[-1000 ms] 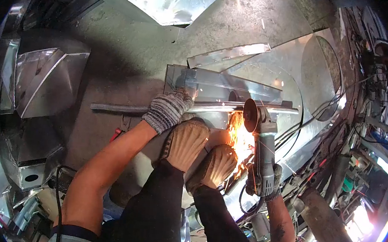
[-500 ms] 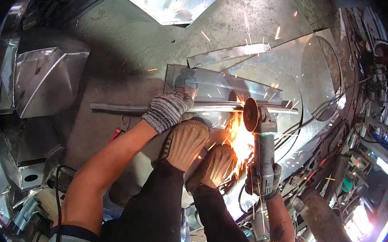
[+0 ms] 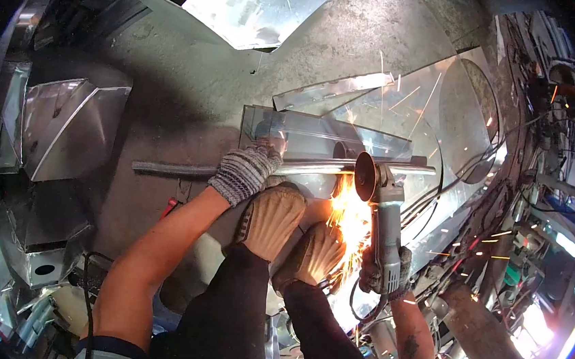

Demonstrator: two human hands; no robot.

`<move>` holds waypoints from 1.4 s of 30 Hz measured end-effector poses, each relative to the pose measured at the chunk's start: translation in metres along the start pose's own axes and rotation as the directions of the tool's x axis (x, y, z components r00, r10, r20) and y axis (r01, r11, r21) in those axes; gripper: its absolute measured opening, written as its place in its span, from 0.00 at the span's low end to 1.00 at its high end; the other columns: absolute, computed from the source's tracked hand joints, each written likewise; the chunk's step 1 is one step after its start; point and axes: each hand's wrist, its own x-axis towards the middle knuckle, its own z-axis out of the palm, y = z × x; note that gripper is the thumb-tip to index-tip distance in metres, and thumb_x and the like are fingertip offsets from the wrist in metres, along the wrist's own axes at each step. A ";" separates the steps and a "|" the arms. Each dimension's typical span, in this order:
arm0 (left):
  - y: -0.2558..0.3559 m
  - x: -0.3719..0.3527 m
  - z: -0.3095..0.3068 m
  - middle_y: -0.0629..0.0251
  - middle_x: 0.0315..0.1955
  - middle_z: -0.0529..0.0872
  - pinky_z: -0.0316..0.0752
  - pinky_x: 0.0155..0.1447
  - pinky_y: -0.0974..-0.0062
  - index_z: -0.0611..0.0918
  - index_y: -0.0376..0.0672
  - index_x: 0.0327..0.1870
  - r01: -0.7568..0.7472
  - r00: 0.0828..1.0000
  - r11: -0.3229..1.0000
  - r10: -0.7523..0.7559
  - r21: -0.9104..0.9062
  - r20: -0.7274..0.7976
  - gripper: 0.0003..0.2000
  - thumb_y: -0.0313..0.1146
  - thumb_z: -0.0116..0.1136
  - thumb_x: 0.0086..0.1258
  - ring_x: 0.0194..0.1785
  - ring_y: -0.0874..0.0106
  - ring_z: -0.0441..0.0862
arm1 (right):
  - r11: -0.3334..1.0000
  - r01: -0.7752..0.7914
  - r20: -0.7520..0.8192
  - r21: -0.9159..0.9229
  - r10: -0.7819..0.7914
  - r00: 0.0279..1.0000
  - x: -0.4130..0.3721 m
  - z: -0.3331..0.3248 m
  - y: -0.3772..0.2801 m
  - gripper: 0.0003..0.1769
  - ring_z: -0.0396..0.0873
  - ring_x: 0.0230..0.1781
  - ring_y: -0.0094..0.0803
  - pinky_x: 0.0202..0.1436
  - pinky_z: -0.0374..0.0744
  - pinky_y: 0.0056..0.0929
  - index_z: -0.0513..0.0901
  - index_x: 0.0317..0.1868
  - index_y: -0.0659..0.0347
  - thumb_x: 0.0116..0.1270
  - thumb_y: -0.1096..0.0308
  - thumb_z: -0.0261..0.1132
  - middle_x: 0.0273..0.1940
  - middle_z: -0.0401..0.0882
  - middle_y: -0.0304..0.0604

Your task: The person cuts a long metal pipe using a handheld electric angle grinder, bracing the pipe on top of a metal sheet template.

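Note:
A long metal tube (image 3: 323, 165) lies crosswise in front of my feet. My left hand (image 3: 247, 170), in a striped knit glove, is wrapped round it left of the middle. My right hand (image 3: 385, 273), gloved too, grips the body of an angle grinder (image 3: 387, 229) that stands upright in the view. The grinder's round disc (image 3: 366, 176) meets the tube right of the middle, and bright sparks (image 3: 351, 216) pour down from there towards my right shoe (image 3: 315, 254). My left shoe (image 3: 274, 212) is just below the tube. The fingers of my right hand are partly hidden by the grinder.
Bent sheet-metal strips (image 3: 326, 131) lie behind the tube. A large sheet with round cut-outs (image 3: 436, 117) is at the right, with black cables over it. Folded metal boxes (image 3: 73, 126) stand at the left. Tools and scrap crowd the right side. A bright panel (image 3: 261, 6) is at the top.
The view has shifted slightly. The grinder sits a little further left and lower in the picture, its disc still at the tube with sparks flying. My left hand keeps its hold.

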 end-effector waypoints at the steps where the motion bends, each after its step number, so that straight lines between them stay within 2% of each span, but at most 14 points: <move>1: -0.001 0.002 0.004 0.48 0.73 0.77 0.80 0.68 0.49 0.67 0.46 0.78 0.000 1.000 1.000 0.000 -0.001 0.001 0.24 0.35 0.37 0.84 0.71 0.54 0.80 | 1.000 -0.002 0.007 0.014 0.002 1.000 0.003 -0.001 -0.002 0.55 0.77 0.29 0.42 0.32 0.74 0.45 0.76 0.64 0.64 0.55 0.21 0.68 0.33 0.77 0.44; 7: 0.005 -0.011 -0.009 0.51 0.71 0.78 0.80 0.66 0.49 0.68 0.49 0.79 -0.030 0.992 1.000 0.030 0.001 -0.126 0.30 0.51 0.48 0.81 0.70 0.56 0.81 | 0.999 -0.030 0.089 -0.046 0.034 0.995 0.006 0.000 -0.006 0.53 0.77 0.29 0.42 0.32 0.75 0.46 0.76 0.64 0.64 0.56 0.22 0.69 0.32 0.76 0.44; 13: 0.001 -0.005 -0.004 0.50 0.70 0.79 0.82 0.64 0.50 0.71 0.50 0.77 -0.052 0.988 0.998 0.057 0.039 -0.142 0.28 0.50 0.49 0.80 0.66 0.55 0.84 | 0.619 -0.193 -0.385 -0.762 -0.192 0.903 0.001 0.017 -0.006 0.54 0.77 0.27 0.44 0.31 0.75 0.48 0.75 0.65 0.63 0.58 0.21 0.67 0.32 0.75 0.46; 14: 0.001 -0.005 -0.006 0.50 0.70 0.79 0.82 0.64 0.50 0.71 0.50 0.77 -0.052 0.988 0.998 0.057 0.040 -0.144 0.28 0.50 0.49 0.80 0.66 0.55 0.84 | 0.904 -0.059 -0.161 -0.423 -0.010 0.987 0.005 0.029 -0.005 0.54 0.77 0.27 0.45 0.30 0.75 0.48 0.75 0.65 0.63 0.58 0.22 0.66 0.32 0.75 0.46; 16: 0.004 -0.009 -0.016 0.50 0.70 0.79 0.83 0.61 0.52 0.71 0.49 0.77 -0.032 0.990 0.999 0.032 0.003 -0.138 0.26 0.46 0.46 0.82 0.65 0.56 0.84 | 0.999 -0.046 0.139 0.022 0.042 0.989 0.007 0.044 -0.007 0.53 0.77 0.27 0.45 0.30 0.75 0.48 0.75 0.65 0.63 0.58 0.22 0.66 0.32 0.75 0.46; 17: 0.005 -0.012 -0.021 0.50 0.70 0.79 0.83 0.60 0.52 0.72 0.49 0.76 -0.025 0.990 1.000 0.024 -0.009 -0.139 0.25 0.45 0.45 0.83 0.65 0.56 0.85 | 0.867 -0.029 -0.135 -0.497 -0.045 0.990 0.005 0.050 -0.009 0.53 0.77 0.28 0.45 0.32 0.75 0.48 0.75 0.65 0.63 0.58 0.22 0.66 0.33 0.76 0.46; 19: 0.007 -0.024 -0.019 0.50 0.75 0.75 0.84 0.55 0.57 0.67 0.50 0.81 -0.027 0.989 0.993 0.044 0.115 -0.143 0.26 0.41 0.43 0.83 0.61 0.59 0.87 | 0.745 -0.099 -0.299 -0.659 -0.139 0.944 0.005 0.031 -0.010 0.52 0.77 0.29 0.44 0.32 0.75 0.48 0.76 0.65 0.64 0.58 0.24 0.66 0.34 0.76 0.46; 23: -0.002 0.003 0.027 0.48 0.76 0.71 0.84 0.55 0.56 0.65 0.51 0.83 -0.149 0.873 0.988 0.149 0.037 -0.464 0.32 0.44 0.50 0.78 0.57 0.59 0.88 | 0.968 -0.017 -0.106 -0.249 -0.010 0.994 0.020 -0.015 -0.007 0.50 0.77 0.31 0.44 0.34 0.75 0.47 0.76 0.65 0.65 0.59 0.26 0.65 0.35 0.76 0.46; 24: -0.004 0.007 0.038 0.48 0.76 0.71 0.84 0.56 0.55 0.66 0.51 0.83 -0.165 0.875 0.986 0.152 0.010 -0.459 0.33 0.46 0.52 0.77 0.56 0.59 0.88 | 0.981 -0.025 -0.092 -0.193 0.007 0.996 0.027 -0.019 -0.003 0.50 0.77 0.31 0.44 0.35 0.75 0.47 0.76 0.65 0.65 0.59 0.27 0.64 0.36 0.76 0.46; 27: -0.012 0.003 0.039 0.51 0.44 0.89 0.84 0.44 0.49 0.79 0.46 0.68 -0.071 0.912 0.989 0.118 0.132 -0.392 0.31 0.57 0.59 0.71 0.45 0.55 0.90 | 0.992 -0.063 -0.068 -0.113 0.055 0.996 0.036 -0.024 -0.006 0.49 0.77 0.33 0.44 0.36 0.76 0.46 0.76 0.64 0.65 0.60 0.28 0.64 0.37 0.77 0.47; 30: -0.003 -0.006 0.016 0.52 0.43 0.89 0.84 0.46 0.50 0.82 0.47 0.62 -0.050 0.968 0.998 0.058 0.039 -0.243 0.28 0.59 0.58 0.71 0.47 0.54 0.90 | 0.992 -0.096 -0.057 -0.082 0.092 0.994 0.037 -0.025 -0.004 0.48 0.76 0.34 0.44 0.37 0.76 0.46 0.76 0.64 0.66 0.60 0.30 0.63 0.38 0.77 0.47; 37: -0.012 0.007 0.038 0.53 0.77 0.71 0.82 0.55 0.55 0.63 0.51 0.83 -0.161 0.769 0.983 0.184 0.093 -0.613 0.36 0.52 0.54 0.76 0.50 0.63 0.87 | 0.969 -0.180 0.004 0.167 0.182 0.983 0.029 -0.036 0.006 0.45 0.76 0.38 0.43 0.40 0.76 0.44 0.76 0.63 0.68 0.62 0.35 0.61 0.41 0.78 0.48; 40: -0.008 -0.008 0.039 0.56 0.74 0.76 0.84 0.51 0.59 0.66 0.49 0.81 -0.030 0.856 0.979 0.130 0.202 -0.500 0.35 0.54 0.52 0.76 0.45 0.64 0.87 | 0.943 -0.225 0.136 0.245 0.196 0.971 0.019 0.004 0.001 0.45 0.76 0.38 0.42 0.40 0.75 0.44 0.77 0.62 0.68 0.60 0.34 0.63 0.41 0.78 0.48; 42: 0.003 -0.006 0.015 0.54 0.75 0.74 0.82 0.61 0.52 0.69 0.49 0.79 -0.030 0.973 1.000 0.031 0.007 -0.227 0.35 0.58 0.53 0.76 0.62 0.58 0.83 | 0.978 -0.155 0.222 0.137 0.122 0.967 0.020 0.017 -0.004 0.46 0.75 0.35 0.42 0.39 0.74 0.44 0.78 0.58 0.66 0.57 0.30 0.66 0.38 0.78 0.47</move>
